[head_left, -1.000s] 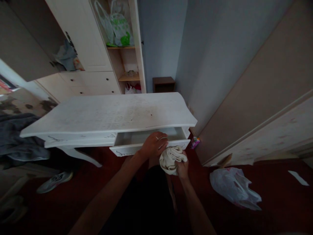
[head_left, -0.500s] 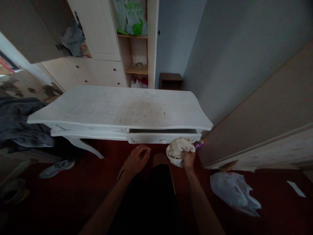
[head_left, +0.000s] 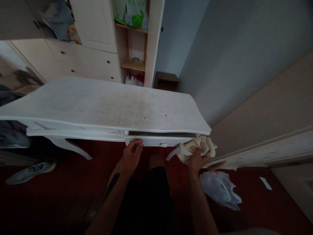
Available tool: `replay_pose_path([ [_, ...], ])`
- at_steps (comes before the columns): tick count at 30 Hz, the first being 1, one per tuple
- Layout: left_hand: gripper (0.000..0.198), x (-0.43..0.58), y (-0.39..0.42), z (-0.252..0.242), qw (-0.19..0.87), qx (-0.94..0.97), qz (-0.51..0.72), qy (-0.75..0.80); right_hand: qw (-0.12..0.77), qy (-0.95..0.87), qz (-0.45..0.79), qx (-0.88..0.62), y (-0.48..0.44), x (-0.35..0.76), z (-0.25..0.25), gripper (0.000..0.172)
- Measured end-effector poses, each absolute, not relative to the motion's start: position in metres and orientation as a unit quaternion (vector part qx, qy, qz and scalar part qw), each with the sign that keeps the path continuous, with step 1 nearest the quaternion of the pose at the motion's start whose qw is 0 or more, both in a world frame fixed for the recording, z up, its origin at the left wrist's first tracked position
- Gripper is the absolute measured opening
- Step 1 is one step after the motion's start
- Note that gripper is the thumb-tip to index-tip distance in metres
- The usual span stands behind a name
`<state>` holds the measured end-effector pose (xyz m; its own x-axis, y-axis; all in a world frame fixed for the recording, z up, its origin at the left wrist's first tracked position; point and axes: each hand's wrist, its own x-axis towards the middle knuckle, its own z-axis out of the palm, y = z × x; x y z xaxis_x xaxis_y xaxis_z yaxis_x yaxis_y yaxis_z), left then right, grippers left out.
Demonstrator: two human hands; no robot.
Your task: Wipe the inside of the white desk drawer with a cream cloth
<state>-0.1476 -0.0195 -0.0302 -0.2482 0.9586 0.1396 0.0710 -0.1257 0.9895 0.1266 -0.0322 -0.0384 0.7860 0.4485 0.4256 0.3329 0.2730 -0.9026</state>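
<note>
A white desk (head_left: 102, 104) with a dusty top stands in front of me. Its right drawer (head_left: 156, 141) is almost closed, with a small knob on its front. My left hand (head_left: 130, 156) touches the drawer front at its left end, fingers curled against the edge. My right hand (head_left: 195, 160) grips a crumpled cream cloth (head_left: 197, 147) just below the desk's right corner, beside the drawer's right end.
A white plastic bag (head_left: 220, 191) lies on the dark red floor at my right. A shoe (head_left: 29, 169) lies at the left by dark clothing (head_left: 9, 137). A cupboard with shelves (head_left: 132, 42) and a small brown stool (head_left: 166, 81) stand behind the desk. A paper scrap (head_left: 265, 182) lies far right.
The drawer, open a second ago, has been pushed nearly closed. My left hand dropped away, then returned to the drawer's left end. My right hand carried the cloth to the right.
</note>
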Motion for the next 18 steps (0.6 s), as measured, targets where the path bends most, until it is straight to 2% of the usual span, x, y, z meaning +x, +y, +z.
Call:
replay_pose_path([
  [3, 0.016, -0.159, -0.024, -0.016, 0.348, 0.469, 0.6, 0.547, 0.7, -0.343, -0.004, -0.626, -0.031, 0.079, -0.04, 0.049],
  [10, 0.017, -0.209, 0.015, 0.027, 0.15, 0.51, 0.651, 0.542, 0.569, -0.517, -0.091, -0.633, -0.037, 0.003, -0.036, 0.039],
  [13, 0.02, -0.225, 0.054, 0.046, 0.084, 0.593, 0.592, 0.539, 0.522, -0.582, -0.099, -0.616, -0.036, -0.018, -0.031, 0.036],
  [18, 0.03, -0.232, 0.11, 0.059, 0.124, 0.691, 0.389, 0.597, 0.516, -0.599, -0.115, -0.602, -0.032, -0.049, -0.032, 0.035],
])
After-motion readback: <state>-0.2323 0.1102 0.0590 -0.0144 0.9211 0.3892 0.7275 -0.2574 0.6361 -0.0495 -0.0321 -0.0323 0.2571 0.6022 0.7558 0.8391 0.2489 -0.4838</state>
